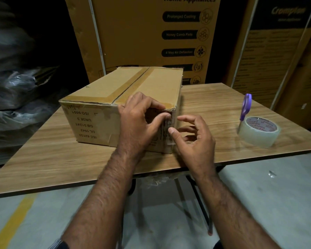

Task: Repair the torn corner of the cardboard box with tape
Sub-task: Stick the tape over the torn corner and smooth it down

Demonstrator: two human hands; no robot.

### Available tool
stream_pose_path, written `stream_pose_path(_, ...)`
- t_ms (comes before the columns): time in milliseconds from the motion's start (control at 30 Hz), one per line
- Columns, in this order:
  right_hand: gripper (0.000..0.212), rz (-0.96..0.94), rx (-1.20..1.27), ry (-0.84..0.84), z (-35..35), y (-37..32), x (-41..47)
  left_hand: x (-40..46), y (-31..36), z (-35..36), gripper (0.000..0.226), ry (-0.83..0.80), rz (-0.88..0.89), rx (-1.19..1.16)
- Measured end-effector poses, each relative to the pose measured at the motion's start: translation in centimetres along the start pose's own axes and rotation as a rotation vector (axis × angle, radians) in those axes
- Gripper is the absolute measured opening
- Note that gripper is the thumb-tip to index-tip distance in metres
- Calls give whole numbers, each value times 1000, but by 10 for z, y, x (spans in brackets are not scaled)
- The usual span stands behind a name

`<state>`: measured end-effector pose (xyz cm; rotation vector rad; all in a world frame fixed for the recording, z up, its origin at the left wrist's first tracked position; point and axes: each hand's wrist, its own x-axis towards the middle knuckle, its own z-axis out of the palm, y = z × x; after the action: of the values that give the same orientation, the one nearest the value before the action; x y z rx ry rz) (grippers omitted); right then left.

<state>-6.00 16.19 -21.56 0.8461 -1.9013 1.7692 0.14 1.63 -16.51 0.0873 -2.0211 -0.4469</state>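
The box (118,97) sits on the table (43,159), its near right corner turned toward the person. The left hand (138,121) lies on that corner — fingers curled over the top edge, thumb pressed flat on the front face where clear tape glints over the print. The right hand (192,139) is just beside the corner's vertical edge, fingers loosely spread and holding nothing, thumb tip touching the taped strip. The tape roll (258,131) and scissors (245,106) lie well apart on the right — bare tabletop between them and the box. The table's near edge runs just under the wrists.
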Motion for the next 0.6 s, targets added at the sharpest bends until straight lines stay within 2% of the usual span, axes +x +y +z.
stream_pose_path(367, 50, 102, 48, -69, -1, -3, -11, 1, 0, -1, 24, 2, 1, -10)
stream_pose_path(500, 64, 168, 36, -42, -2, -3, -7, 1, 1, -2, 24, -1, -5, -15)
stream_pose_path(600, 60, 210, 22, -58, -5, 2, -4, 1, 1, -1, 24, -4, -10, -11)
